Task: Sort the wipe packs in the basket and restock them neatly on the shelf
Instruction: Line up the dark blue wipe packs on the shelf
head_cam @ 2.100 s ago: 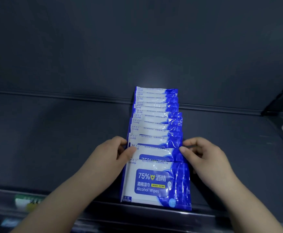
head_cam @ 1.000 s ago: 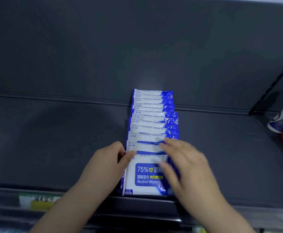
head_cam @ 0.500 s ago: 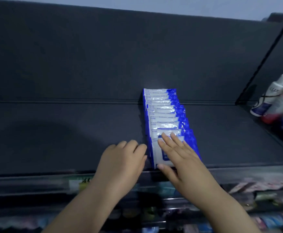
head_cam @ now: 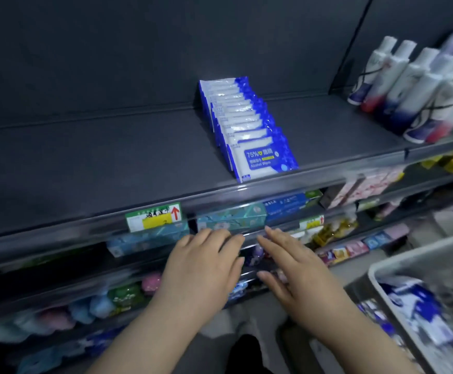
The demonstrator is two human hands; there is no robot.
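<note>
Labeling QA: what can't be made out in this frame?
Head view only.
Packs in the basket: motion-blurred, cut off by right edge; count unclear.
Shelf row: front pack hides the faces behind.
Bottles: blurred, labels unreadable.
Lower-shelf goods: blurred, partly behind left hand and right hand.

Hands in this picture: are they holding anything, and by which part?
Nothing is held. The left hand and right hand are both open and empty, apart from the wipe packs.

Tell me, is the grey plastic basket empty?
Not empty. Blurry blue-and-white wipe packs lie inside the grey plastic basket.
</note>
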